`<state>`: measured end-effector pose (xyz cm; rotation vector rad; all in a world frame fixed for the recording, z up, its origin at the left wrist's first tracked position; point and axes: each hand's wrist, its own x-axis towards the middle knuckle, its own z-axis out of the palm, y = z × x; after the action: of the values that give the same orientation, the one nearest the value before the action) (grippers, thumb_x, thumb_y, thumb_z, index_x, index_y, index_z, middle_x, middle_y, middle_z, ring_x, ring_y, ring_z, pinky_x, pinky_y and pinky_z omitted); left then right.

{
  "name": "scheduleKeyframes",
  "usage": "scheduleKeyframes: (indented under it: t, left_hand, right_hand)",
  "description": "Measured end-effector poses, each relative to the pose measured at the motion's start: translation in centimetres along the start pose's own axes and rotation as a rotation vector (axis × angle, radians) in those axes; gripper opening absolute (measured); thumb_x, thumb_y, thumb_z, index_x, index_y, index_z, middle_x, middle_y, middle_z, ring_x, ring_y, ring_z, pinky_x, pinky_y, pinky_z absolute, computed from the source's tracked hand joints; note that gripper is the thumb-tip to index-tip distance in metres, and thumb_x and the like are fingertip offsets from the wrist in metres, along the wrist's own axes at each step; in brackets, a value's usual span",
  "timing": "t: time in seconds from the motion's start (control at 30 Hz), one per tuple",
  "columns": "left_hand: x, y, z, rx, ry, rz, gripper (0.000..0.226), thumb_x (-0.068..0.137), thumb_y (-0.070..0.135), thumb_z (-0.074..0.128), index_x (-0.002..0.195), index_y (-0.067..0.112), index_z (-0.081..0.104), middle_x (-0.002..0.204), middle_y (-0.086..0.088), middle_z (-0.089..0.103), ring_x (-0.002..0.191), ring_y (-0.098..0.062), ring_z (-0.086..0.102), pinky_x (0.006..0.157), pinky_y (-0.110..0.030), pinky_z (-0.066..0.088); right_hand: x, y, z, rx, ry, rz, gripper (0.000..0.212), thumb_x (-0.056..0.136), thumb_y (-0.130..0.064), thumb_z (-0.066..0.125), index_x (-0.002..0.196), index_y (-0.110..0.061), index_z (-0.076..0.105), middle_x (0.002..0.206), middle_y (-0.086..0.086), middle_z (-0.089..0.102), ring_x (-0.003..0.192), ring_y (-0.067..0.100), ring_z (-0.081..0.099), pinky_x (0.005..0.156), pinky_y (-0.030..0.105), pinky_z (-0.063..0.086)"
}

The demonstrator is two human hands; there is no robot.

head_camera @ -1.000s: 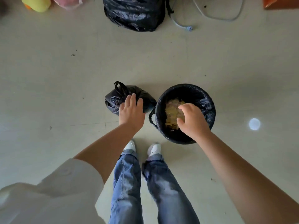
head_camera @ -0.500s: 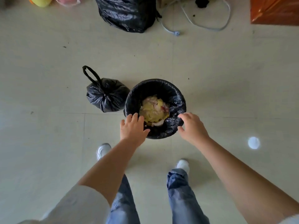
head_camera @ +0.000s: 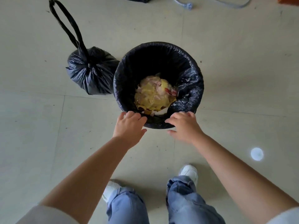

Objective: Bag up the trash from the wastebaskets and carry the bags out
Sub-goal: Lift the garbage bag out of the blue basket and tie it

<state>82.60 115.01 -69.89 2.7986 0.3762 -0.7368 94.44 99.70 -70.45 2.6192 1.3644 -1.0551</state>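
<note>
On the floor just ahead, the bin [head_camera: 158, 84] holds trash; both grips, left hand [head_camera: 129, 125] and right hand [head_camera: 184, 125], rest apart, fingers spread on its near liner [head_camera: 186, 102] rim, equally close.

We counted one lined wastebasket [head_camera: 158, 65] just beyond our two hands, the left hand [head_camera: 128, 125] and the right hand [head_camera: 184, 126], and one tied black bag [head_camera: 90, 71] beyond the left hand. Farther off lay one cable [head_camera: 215, 3]. Below the hands we saw two white shoes [head_camera: 189, 172].
</note>
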Motion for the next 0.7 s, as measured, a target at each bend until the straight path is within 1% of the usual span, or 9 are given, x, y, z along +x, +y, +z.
scheduleKeyframes:
  t: [0.07, 0.13, 0.2, 0.27, 0.33, 0.43, 0.53, 0.6, 0.7]
  left_hand:
    - [1.7, -1.3, 0.5, 0.066, -0.012, 0.157, 0.035, 0.093, 0.041, 0.039, 0.125, 0.03, 0.049, 0.125, 0.007, 0.051, 0.12, -0.017, 0.037, 0.102, -0.031, 0.028]
    - [3.2, -2.3, 0.2, 0.075, -0.066, 0.267, 0.032, 0.093, 0.041, 0.04, 0.119, 0.031, 0.055, 0.116, 0.009, 0.054, 0.114, -0.014, 0.041, 0.095, -0.028, 0.033]
    - [4.6, -3.0, -0.4, -0.01, -0.134, 0.309, 0.026, 0.09, 0.038, 0.05, 0.109, 0.027, 0.064, 0.098, 0.012, 0.056, 0.104, -0.011, 0.048, 0.087, -0.024, 0.039]
    - [5.6, -3.2, -0.7, -0.116, -0.175, 0.329, 0.019, 0.085, 0.034, 0.059, 0.093, 0.021, 0.07, 0.073, 0.018, 0.05, 0.078, -0.001, 0.05, 0.07, -0.015, 0.039]
    - [6.6, -2.9, -1.2, -0.114, -0.189, 0.359, 0.017, 0.084, 0.032, 0.061, 0.087, 0.018, 0.071, 0.065, 0.023, 0.045, 0.064, 0.005, 0.045, 0.062, -0.008, 0.032]
    - [7.5, -3.1, -1.9, -0.076, -0.115, 0.336, 0.019, 0.087, 0.029, 0.057, 0.094, 0.016, 0.069, 0.07, 0.02, 0.047, 0.074, -0.002, 0.048, 0.07, -0.015, 0.036]
    - [7.6, -3.2, -1.7, -0.078, 0.077, 0.173, 0.02, 0.09, 0.027, 0.051, 0.1, 0.016, 0.064, 0.087, 0.005, 0.049, 0.093, -0.016, 0.05, 0.081, -0.029, 0.041]
    - [7.4, -2.9, -1.3, -0.085, 0.198, 0.053, 0.018, 0.092, 0.025, 0.048, 0.1, 0.016, 0.061, 0.098, -0.003, 0.054, 0.1, -0.025, 0.055, 0.076, -0.034, 0.043]
    - [7.9, -2.0, -0.6, -0.05, 0.251, -0.051, 0.019, 0.093, 0.015, 0.043, 0.104, 0.011, 0.058, 0.109, -0.01, 0.056, 0.099, -0.034, 0.057, 0.068, -0.034, 0.038]
  right_hand:
    - [1.5, 0.9, -0.5, 0.032, -0.046, -0.073, 0.027, 0.085, -0.029, 0.057, 0.109, -0.02, 0.066, 0.11, -0.001, 0.061, 0.111, 0.02, 0.051, 0.095, 0.038, 0.033]
    - [2.9, 1.6, -1.4, 0.102, -0.089, -0.133, 0.015, 0.082, -0.023, 0.061, 0.088, -0.015, 0.072, 0.088, -0.004, 0.061, 0.093, 0.017, 0.058, 0.085, 0.032, 0.042]
    - [4.2, 1.8, -2.1, 0.1, -0.21, -0.16, 0.009, 0.081, -0.021, 0.063, 0.074, -0.02, 0.068, 0.077, -0.012, 0.058, 0.079, 0.009, 0.055, 0.074, 0.021, 0.043]
    - [5.4, 1.4, -2.7, 0.049, -0.355, -0.166, 0.021, 0.083, -0.022, 0.06, 0.064, -0.03, 0.057, 0.07, -0.018, 0.054, 0.068, 0.001, 0.051, 0.062, 0.012, 0.039]
    - [6.4, 1.1, -3.2, -0.056, -0.423, -0.18, 0.028, 0.085, -0.022, 0.057, 0.061, -0.034, 0.05, 0.067, -0.018, 0.052, 0.063, 0.0, 0.047, 0.058, 0.015, 0.036]
    - [7.2, 1.3, -4.1, -0.194, -0.351, -0.19, 0.023, 0.088, -0.022, 0.051, 0.066, -0.028, 0.048, 0.067, -0.014, 0.048, 0.064, 0.005, 0.045, 0.06, 0.023, 0.033]
    - [7.0, 1.7, -4.4, -0.2, -0.213, -0.119, 0.013, 0.091, -0.021, 0.046, 0.077, -0.02, 0.047, 0.07, -0.013, 0.044, 0.077, 0.014, 0.045, 0.067, 0.022, 0.032]
    - [6.9, 1.7, -3.7, -0.155, -0.139, -0.045, 0.019, 0.093, -0.018, 0.042, 0.074, -0.02, 0.042, 0.071, -0.01, 0.041, 0.076, 0.015, 0.044, 0.066, 0.025, 0.033]
    - [7.2, 1.1, -2.4, -0.126, -0.006, 0.061, 0.022, 0.091, -0.011, 0.04, 0.07, -0.018, 0.036, 0.078, 0.0, 0.044, 0.067, 0.016, 0.044, 0.052, 0.026, 0.03]
